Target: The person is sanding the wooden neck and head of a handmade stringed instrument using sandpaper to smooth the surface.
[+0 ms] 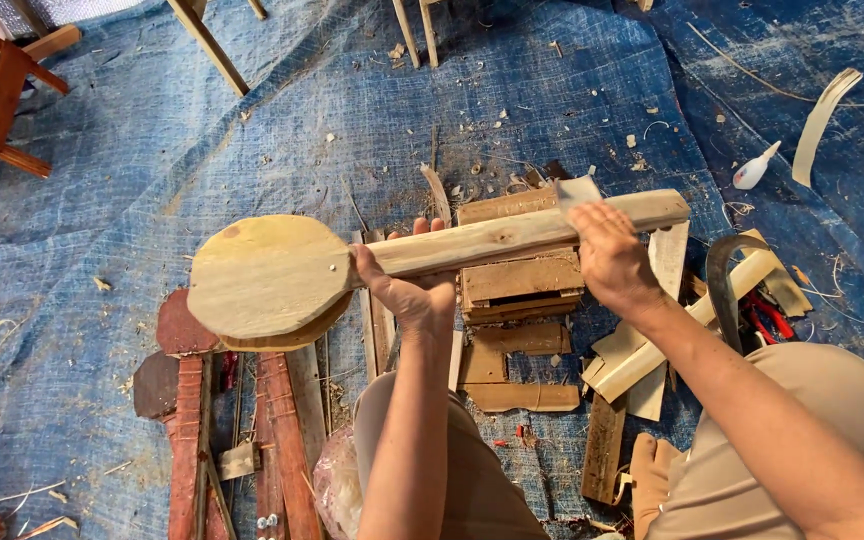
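Left hand fingers wrap the wooden paddle's neck; right hand pinches sandpaper on it.

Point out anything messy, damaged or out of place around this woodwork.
Wood shavings and chips litter the blue tarp, and a white glue bottle lies tipped on its side. The paddle-shaped wooden piece, gripped by the left hand and right hand, looks intact.

hands gripping wooden paddle, perhaps sanding
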